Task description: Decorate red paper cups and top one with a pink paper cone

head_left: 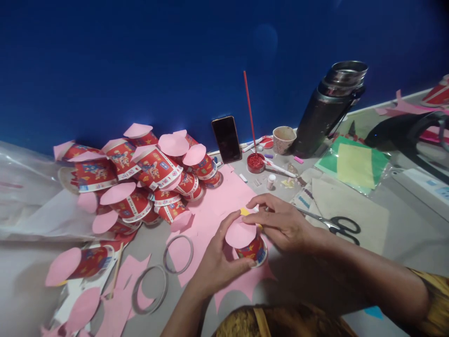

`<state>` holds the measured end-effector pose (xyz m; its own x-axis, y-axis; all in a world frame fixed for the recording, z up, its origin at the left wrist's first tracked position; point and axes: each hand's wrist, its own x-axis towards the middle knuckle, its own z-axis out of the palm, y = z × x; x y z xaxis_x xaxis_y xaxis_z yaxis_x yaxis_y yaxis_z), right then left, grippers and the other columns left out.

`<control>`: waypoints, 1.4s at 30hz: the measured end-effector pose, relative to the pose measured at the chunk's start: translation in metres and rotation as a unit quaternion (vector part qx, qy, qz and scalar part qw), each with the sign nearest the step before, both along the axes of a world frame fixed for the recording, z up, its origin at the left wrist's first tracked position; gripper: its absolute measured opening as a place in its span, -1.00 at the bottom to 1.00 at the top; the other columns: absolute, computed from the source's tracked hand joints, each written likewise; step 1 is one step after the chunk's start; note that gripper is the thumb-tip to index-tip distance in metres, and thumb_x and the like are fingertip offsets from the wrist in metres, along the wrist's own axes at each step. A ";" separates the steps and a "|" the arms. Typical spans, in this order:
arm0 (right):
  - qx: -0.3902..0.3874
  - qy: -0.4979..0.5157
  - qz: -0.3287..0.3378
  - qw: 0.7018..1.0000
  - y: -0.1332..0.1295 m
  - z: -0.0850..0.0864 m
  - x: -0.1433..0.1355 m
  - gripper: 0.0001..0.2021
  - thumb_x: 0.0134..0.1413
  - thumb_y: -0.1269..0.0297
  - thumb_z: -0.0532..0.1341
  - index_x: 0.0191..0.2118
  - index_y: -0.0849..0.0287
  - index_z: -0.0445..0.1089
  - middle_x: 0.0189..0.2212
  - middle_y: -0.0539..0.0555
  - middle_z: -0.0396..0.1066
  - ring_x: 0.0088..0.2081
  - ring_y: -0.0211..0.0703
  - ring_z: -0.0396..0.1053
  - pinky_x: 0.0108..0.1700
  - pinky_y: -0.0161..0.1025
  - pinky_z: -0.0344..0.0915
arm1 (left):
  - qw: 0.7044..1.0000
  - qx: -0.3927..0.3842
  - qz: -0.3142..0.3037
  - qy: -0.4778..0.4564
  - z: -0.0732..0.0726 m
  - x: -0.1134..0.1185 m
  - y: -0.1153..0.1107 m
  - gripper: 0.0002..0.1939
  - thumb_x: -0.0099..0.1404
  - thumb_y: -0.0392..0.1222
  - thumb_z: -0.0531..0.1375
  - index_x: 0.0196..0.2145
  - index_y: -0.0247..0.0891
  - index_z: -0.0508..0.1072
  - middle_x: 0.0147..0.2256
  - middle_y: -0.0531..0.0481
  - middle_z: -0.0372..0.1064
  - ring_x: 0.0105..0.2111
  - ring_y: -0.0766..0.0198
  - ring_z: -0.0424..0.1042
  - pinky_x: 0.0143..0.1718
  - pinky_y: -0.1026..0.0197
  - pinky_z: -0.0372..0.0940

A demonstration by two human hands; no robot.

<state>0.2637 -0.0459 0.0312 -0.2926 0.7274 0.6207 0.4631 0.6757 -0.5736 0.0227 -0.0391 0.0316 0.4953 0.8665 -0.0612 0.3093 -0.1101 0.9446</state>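
Close in front of me is a red patterned paper cup (250,250) with a round pink paper disc (240,234) over its end. My left hand (219,262) wraps round the cup's left side, thumb low near the rim. Over the far edge of the disc, the fingers of my right hand (278,220) press together beside a small yellow piece (244,212). Whether that piece is pinched or only touched I cannot tell. Beneath the cup lies cut pink paper (210,224).
At the left is a pile of red cups with pink discs (157,166). Two tape rings (178,254) lie nearer. Behind stand a phone (226,139), a small pot of red paste (256,162), a paper cup (284,139) and a dark flask (326,107). Scissors (338,224) lie right.
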 end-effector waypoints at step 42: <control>0.023 0.047 -0.045 0.998 0.001 0.004 0.001 -0.68 0.27 0.60 0.15 -0.02 0.17 0.55 -0.06 0.19 0.51 -0.08 -0.16 0.53 -0.02 -0.23 0.51 | 0.999 -0.012 0.036 -0.007 0.006 -0.002 0.002 -0.06 -0.03 -0.20 0.57 0.30 -0.12 0.39 0.33 -0.21 0.34 0.37 -0.22 0.28 0.39 -0.16 0.21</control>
<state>0.2642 -0.0445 0.0350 -0.1659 0.7183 0.6756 0.4680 0.6604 -0.5872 0.0204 -0.0371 0.0377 0.4327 0.8982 -0.0767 0.3025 -0.0646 0.9509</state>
